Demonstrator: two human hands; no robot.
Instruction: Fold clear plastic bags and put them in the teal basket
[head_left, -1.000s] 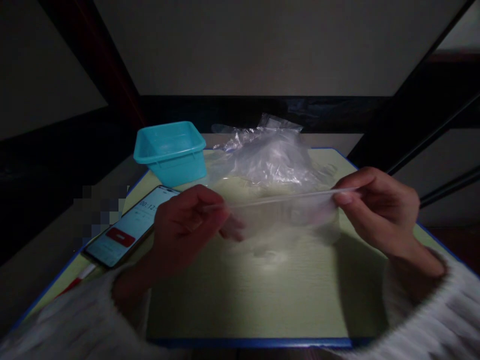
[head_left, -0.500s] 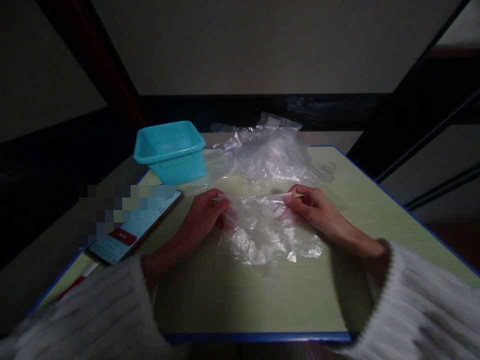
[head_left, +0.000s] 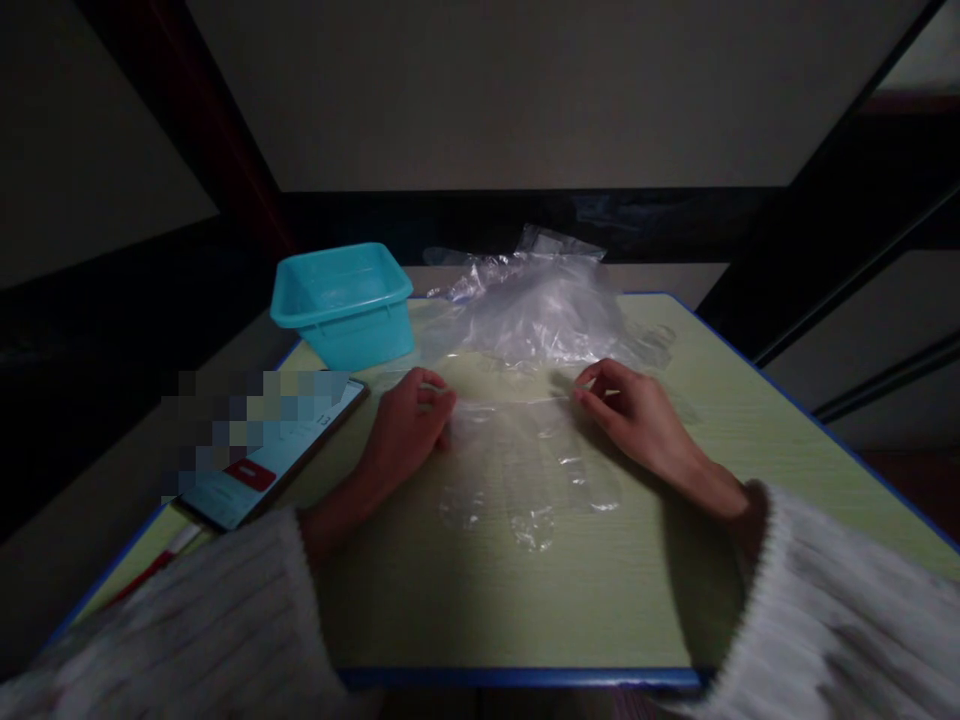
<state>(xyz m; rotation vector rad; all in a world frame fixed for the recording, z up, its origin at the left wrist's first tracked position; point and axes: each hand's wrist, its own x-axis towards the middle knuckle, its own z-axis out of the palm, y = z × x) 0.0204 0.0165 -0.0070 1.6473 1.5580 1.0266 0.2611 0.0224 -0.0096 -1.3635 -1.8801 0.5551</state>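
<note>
A clear disposable plastic glove [head_left: 529,455] is spread over the table, its finger parts pointing toward me. The cuff edge runs nearly straight between my two hands. My left hand [head_left: 412,420] pinches one end of that cuff between thumb and fingers. At the opposite end, my right hand [head_left: 634,415] has thumb and index finger closed on the cuff corner. Beyond the glove sits a loose heap of clear plastic gloves [head_left: 544,310], crumpled and overlapping.
A turquoise plastic basket [head_left: 345,315] stands at the back left. Left of my left hand lies a phone [head_left: 281,450] with its screen lit, partly pixelated. A red and white object [head_left: 161,560] is near my left sleeve. Blue edging [head_left: 525,677] borders the pale green table.
The glove, bunched and crinkled before, now lies flatter with its finger parts spread out. Both hands have stayed near the cuff ends, and the fingers no longer show through the plastic.
</note>
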